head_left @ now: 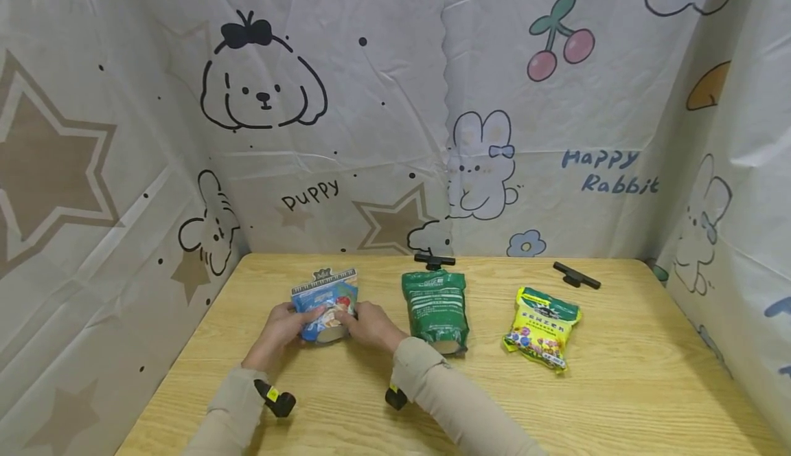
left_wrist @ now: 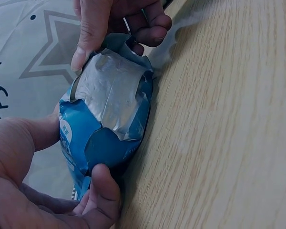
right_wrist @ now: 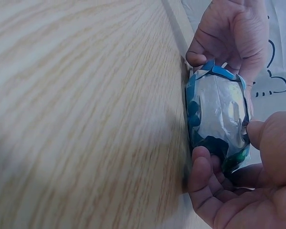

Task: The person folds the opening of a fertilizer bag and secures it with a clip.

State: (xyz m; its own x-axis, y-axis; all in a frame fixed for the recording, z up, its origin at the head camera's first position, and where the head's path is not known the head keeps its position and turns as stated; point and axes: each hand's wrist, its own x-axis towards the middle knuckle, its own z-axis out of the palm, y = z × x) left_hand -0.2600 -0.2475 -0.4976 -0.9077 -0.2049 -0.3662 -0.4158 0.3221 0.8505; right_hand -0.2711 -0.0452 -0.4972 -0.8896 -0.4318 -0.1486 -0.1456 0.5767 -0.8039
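Note:
A blue printed bag (head_left: 326, 315) sits at the left of the table, its top edge patterned black and white. My left hand (head_left: 285, 324) grips its left side and my right hand (head_left: 373, 327) its right side, thumbs on the front. In the left wrist view, the bag's silvery bottom (left_wrist: 112, 90) shows, with blue film folded around it; the left hand (left_wrist: 43, 181) curls round one end. The right wrist view shows the right hand (right_wrist: 248, 176) with fingertips and thumb on the bag's other end. Some fingers are hidden behind the bag.
A green bag (head_left: 436, 308) stands just right of my right hand, with a black clip (head_left: 434, 261) behind its top. Farther right lies a yellow and green bag (head_left: 544, 329), another black clip (head_left: 577, 275) behind it. Patterned cloth walls (head_left: 383, 99) enclose the wooden table (head_left: 624, 373).

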